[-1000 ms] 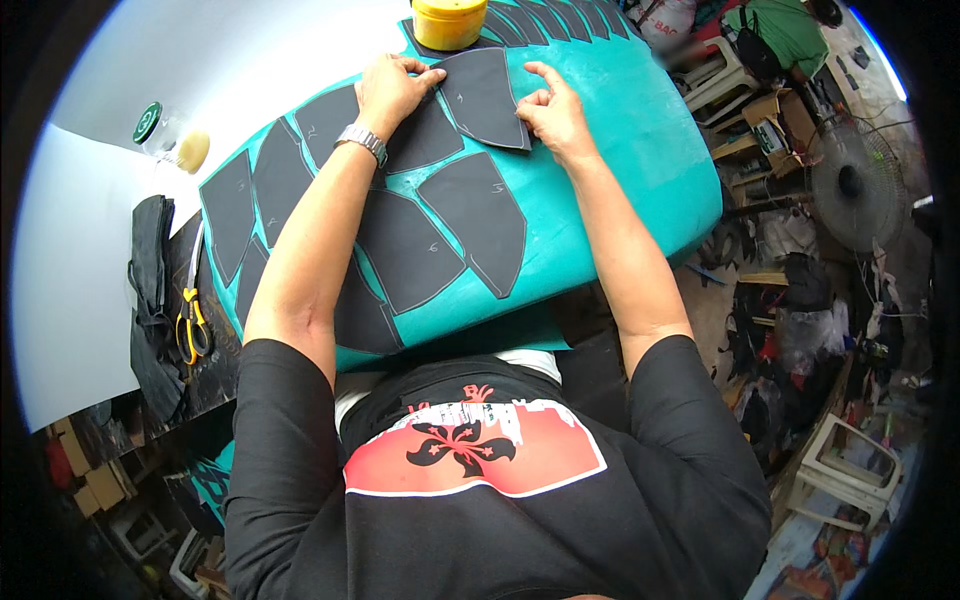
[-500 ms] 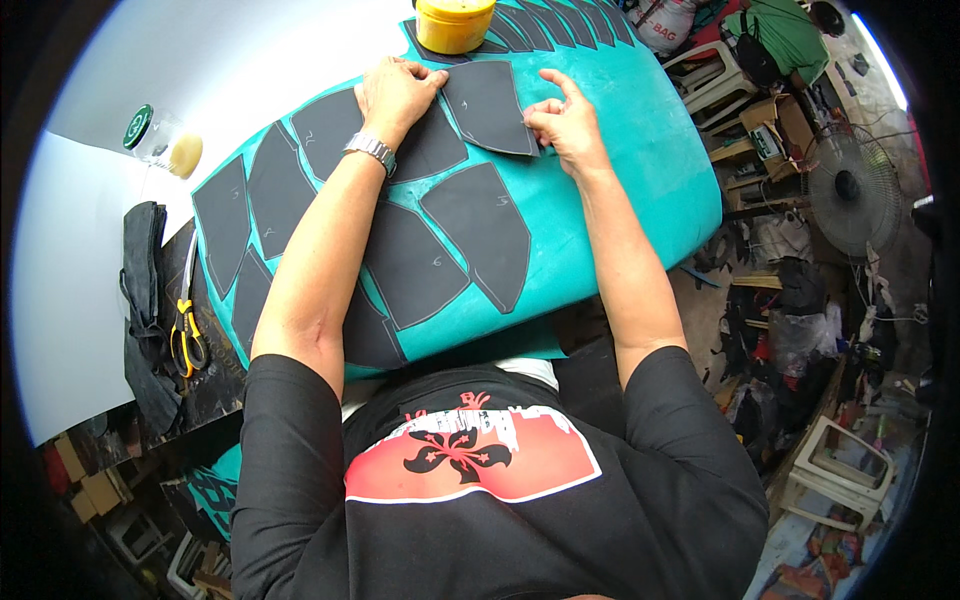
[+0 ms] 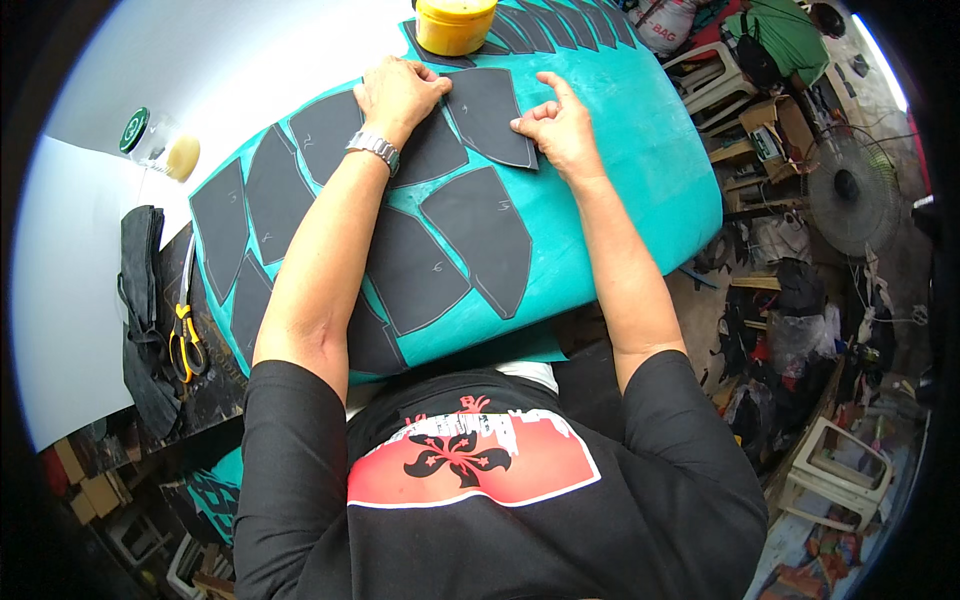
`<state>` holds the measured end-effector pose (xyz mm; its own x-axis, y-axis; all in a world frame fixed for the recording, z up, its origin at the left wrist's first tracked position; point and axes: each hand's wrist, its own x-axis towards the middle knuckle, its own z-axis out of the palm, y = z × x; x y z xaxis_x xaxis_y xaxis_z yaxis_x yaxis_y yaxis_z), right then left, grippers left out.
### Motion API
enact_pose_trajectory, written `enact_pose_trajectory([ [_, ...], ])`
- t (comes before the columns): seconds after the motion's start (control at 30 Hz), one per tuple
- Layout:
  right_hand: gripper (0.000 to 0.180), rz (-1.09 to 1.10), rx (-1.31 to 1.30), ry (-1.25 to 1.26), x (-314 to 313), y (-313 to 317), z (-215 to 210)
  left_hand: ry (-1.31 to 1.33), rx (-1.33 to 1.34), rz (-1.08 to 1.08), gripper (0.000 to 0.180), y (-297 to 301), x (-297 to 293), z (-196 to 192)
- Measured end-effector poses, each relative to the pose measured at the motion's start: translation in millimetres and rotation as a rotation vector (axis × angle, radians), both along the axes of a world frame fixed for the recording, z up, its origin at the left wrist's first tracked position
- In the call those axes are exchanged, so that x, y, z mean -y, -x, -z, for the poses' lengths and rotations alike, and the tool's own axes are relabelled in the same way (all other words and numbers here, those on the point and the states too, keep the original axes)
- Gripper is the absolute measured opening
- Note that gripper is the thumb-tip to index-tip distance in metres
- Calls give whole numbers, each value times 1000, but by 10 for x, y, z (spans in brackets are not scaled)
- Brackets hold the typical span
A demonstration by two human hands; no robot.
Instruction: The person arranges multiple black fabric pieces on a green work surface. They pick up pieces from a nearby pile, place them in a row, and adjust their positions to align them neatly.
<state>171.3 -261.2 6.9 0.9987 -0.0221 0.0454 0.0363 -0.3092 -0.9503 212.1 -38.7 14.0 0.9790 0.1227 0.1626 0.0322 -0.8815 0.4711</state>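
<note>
Hidden behind left hand point(image 3: 400, 98), eleven o'clock: part of black panel point(image 3: 430, 150). Covered by left forearm point(image 3: 325, 250), nine o'clock: side of another panel point(image 3: 250, 312). Cut by top edge, twelve o'clock: yellow tub point(image 3: 455, 30). Too jumbled to tell, three o'clock: heaped clutter point(image 3: 800, 290).

1. Left: white wall-like surface point(image 3: 70, 300) is filling the edge.
2. Dark tabletop point(image 3: 218, 388) is showing beside it.
3. Right: caged fan point(image 3: 848, 187) is standing amid clutter point(image 3: 800, 330).
4. Floor point(image 3: 702, 335) is showing in brownish-grey patches.
5. Off-white plastic stool point(image 3: 835, 489) is standing lower right.
6. Bright strip point(image 3: 881, 55) is glowing upper right.
</note>
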Motion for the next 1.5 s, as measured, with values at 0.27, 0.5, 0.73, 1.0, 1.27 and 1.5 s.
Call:
enact_pose_trajectory([
  [0.27,83,-38,62,120,-6,29,2,-10,10,-6,32,-44,-7,33],
  [0.5,78,-47,51,90,-6,60,-7,-67,-8,-16,51,-100,47,20],
  [0.73,76,-133,-98,-168,67,47,-109,-264,167,-121,58,-143,161,110],
  [1.0,62,-120,-95,-45,42,94,-151,-283,208,-53,64,-205,70,190],
  [1.27,56,-106,-1,131,-78,91,-45,-195,270,20,61,-55,10,206],
  [1.5,62,-153,-50,7,-71,58,-99,-84,207,163,61,62,-116,177],
])
